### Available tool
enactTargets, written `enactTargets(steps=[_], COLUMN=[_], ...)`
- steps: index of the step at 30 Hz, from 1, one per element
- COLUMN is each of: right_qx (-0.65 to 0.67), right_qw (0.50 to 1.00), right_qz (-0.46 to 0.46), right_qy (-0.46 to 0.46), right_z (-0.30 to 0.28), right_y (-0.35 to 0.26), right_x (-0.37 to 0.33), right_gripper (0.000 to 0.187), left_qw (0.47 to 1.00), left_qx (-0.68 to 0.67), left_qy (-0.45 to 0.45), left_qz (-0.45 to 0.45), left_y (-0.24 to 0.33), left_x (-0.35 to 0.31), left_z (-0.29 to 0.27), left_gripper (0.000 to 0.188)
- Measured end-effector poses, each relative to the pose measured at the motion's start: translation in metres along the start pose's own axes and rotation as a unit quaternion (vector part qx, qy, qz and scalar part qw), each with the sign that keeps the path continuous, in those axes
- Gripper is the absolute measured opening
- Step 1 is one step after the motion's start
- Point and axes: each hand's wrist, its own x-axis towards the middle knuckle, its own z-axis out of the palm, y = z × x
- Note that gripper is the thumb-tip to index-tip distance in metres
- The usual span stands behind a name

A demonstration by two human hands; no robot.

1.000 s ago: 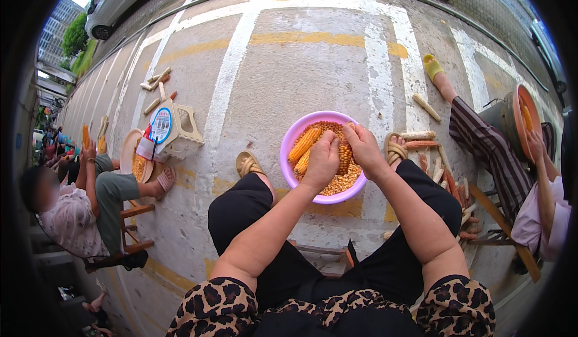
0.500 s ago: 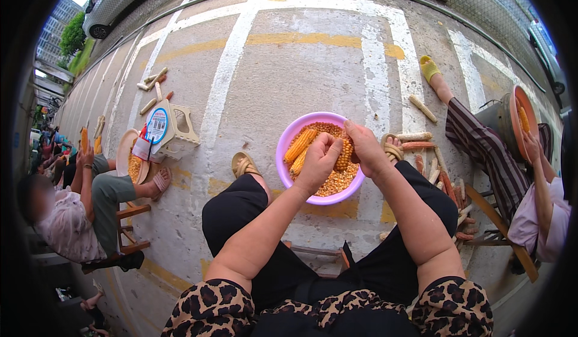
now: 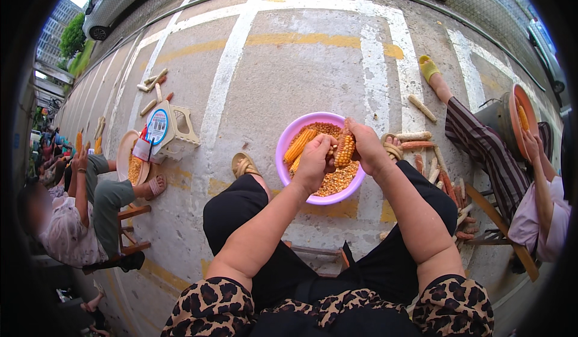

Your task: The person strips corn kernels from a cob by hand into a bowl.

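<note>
The yellow-orange ear of corn (image 3: 345, 148), rows of kernels showing on its near side, is held above the right half of the round purple plastic basin (image 3: 286, 174). The bare right hand (image 3: 368, 147) is clamped on this ear, thumb along its upper part. The bare left hand (image 3: 313, 163) is just beside the ear over the middle of the basin, fingers curled, with pale kernels visible near the fingertips; whether it touches the ear cannot be told. The two hands are close together.

Within the basin, the golden ears of corn (image 3: 299, 145) lie at the left side, partly behind the left hand; loose yellow and orange kernels (image 3: 337, 183) cover the bottom.

The basin is positioned between two feet in tan strapped sandals (image 3: 245, 164). To its right, bare pale and reddish corn cobs (image 3: 415, 136) lie on the grey concrete ground (image 3: 301, 66), marked with white and yellow lines. Farther right of the basin, a seated person in striped trousers (image 3: 481, 126) has a hand at a tilted orange basin (image 3: 515, 105).

Left of the basin: a beige plastic stool (image 3: 183, 126), then a seated person in grey-green trousers (image 3: 108, 207) beside a pale pink shallow basin (image 3: 126, 143) containing kernels.
</note>
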Motion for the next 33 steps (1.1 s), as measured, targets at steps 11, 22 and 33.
enactTargets(steps=[11,22,33], right_qx=[0.002,-0.012,0.03], right_qw=[0.996,0.985,0.997], right_qz=[-0.001,-0.094,-0.008], right_qy=[0.092,0.142,0.069], right_z=[0.0,0.001,0.0], right_y=[0.007,0.035,-0.003], right_x=[0.0,0.014,0.001], right_gripper=[0.027,0.03,0.026], left_qw=[0.984,0.944,0.994], left_qx=[0.126,0.203,-0.105], left_qy=[0.0,0.092,0.024], left_qz=[0.129,0.243,-0.018], left_y=[-0.009,-0.032,-0.016], left_x=[-0.001,0.008,0.006], left_z=[0.014,0.01,-0.003], left_gripper=[0.02,0.024,0.024])
